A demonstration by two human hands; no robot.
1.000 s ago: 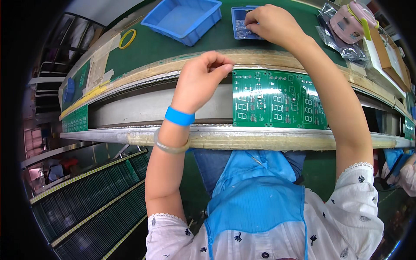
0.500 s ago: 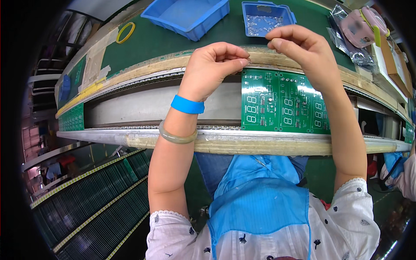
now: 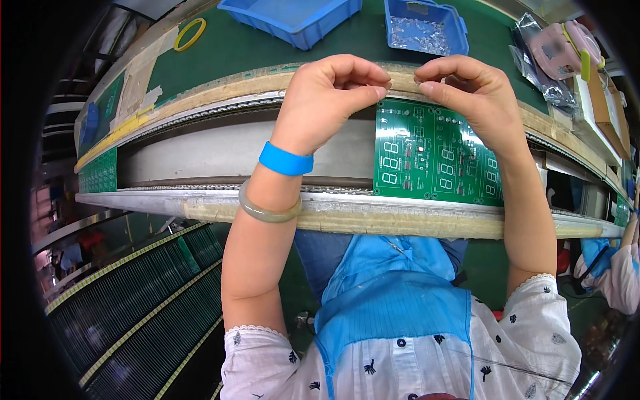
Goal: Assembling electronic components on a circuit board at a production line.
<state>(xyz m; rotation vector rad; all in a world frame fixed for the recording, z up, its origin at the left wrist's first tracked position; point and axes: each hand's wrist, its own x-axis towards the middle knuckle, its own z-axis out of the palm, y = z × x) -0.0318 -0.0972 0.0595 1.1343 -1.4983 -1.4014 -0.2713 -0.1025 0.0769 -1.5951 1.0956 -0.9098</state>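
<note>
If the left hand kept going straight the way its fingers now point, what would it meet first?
The left hand points its pinched fingertips to the person's right, toward the right hand. That hand's fingertips would likely be met first, above the top edge of the green circuit board; depth between them is unclear.

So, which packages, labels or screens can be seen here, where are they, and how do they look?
Clear plastic bag: upper right on the green table, crinkled, shiny.
Cardboard box: far right edge, brown, rectangular.
Tape strips: upper left on the table, beige, blank.
Screens: none; only printed digit outlines on the green circuit board.
</note>
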